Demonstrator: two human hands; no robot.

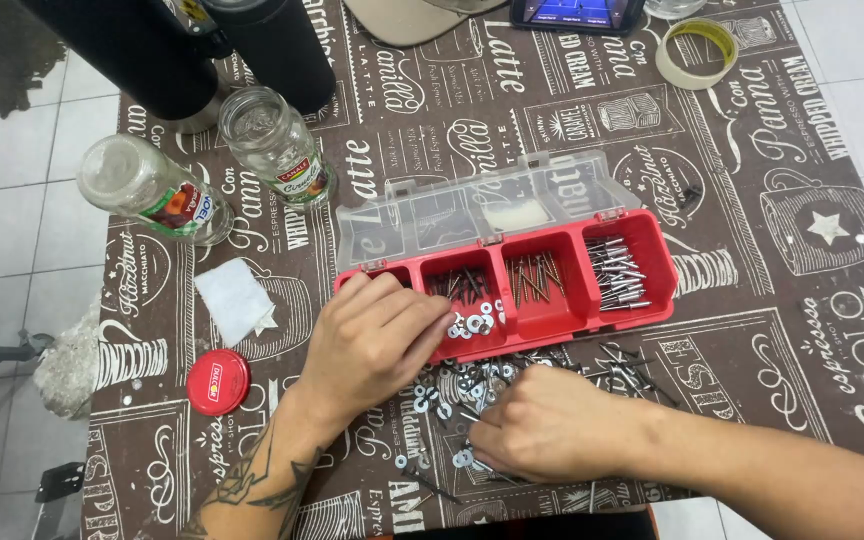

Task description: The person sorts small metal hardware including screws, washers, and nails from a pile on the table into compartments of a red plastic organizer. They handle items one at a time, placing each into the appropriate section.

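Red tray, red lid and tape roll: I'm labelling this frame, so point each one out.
Red tray (652,300), head view, right wall.
Red lid (218,382), head view, centre of top.
Tape roll (674,62), head view, left side of ring.

Patterned table (752,330) bears red organizer tray (652,290); jars (272,145); loose washers (442,400); tape roll (697,52).

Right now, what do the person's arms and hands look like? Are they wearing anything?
Both arms are bare, with no sleeves showing. The left hand and right hand wear no gloves, and no rings or watch can be seen. The left forearm has a dark tattoo of angular lines and leaf-like shapes. The right forearm shows no markings.
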